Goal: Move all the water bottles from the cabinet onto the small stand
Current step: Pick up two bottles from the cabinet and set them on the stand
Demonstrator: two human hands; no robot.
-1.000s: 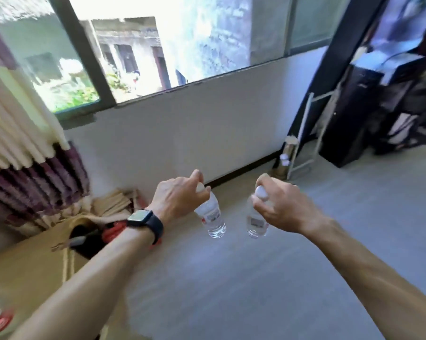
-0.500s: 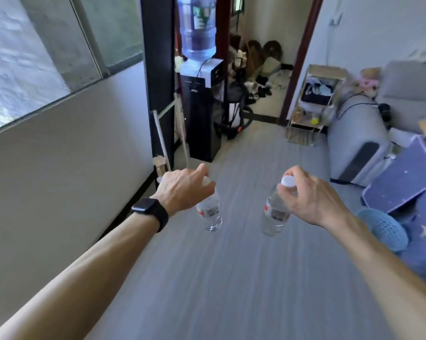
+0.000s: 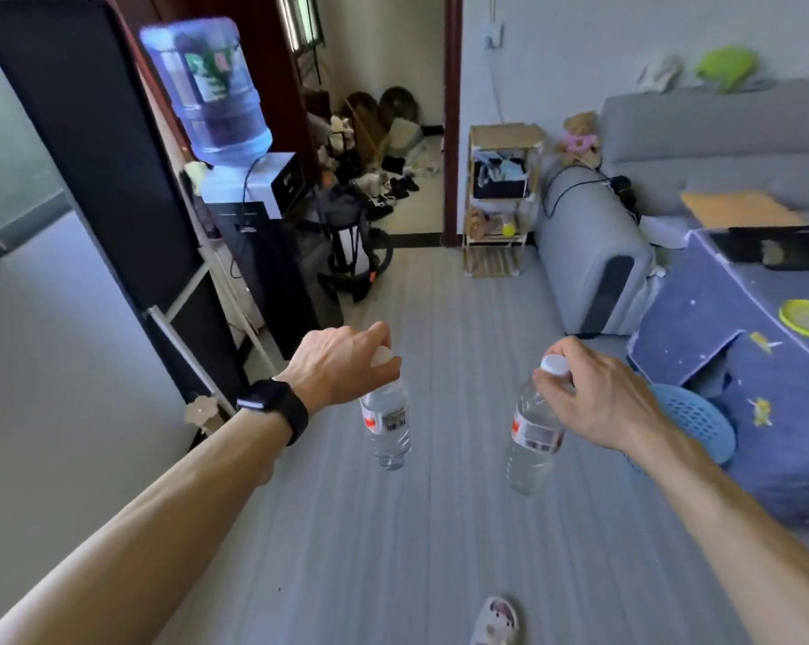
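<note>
My left hand (image 3: 342, 367), with a black watch on the wrist, grips a clear water bottle (image 3: 387, 425) by its white cap, and the bottle hangs above the grey floor. My right hand (image 3: 593, 402) pinches the neck and white cap of a second clear water bottle (image 3: 530, 442), which hangs slightly tilted. Both bottles carry red and white labels. A small wooden stand (image 3: 502, 197) with shelves full of items is against the far wall beside the doorway. No cabinet is in view.
A water dispenser (image 3: 249, 216) with a blue jug stands on the left by a black panel. A grey sofa (image 3: 593, 253) and a table under a blue cloth (image 3: 765, 365) fill the right side. A blue mesh stool (image 3: 696, 421) sits by the table. A slipper (image 3: 498, 619) shows at the bottom.
The view has swung from the window wall to the room's right side, bringing the dispenser, stand and sofa closer. Both hands still hold their bottles in front of me.
</note>
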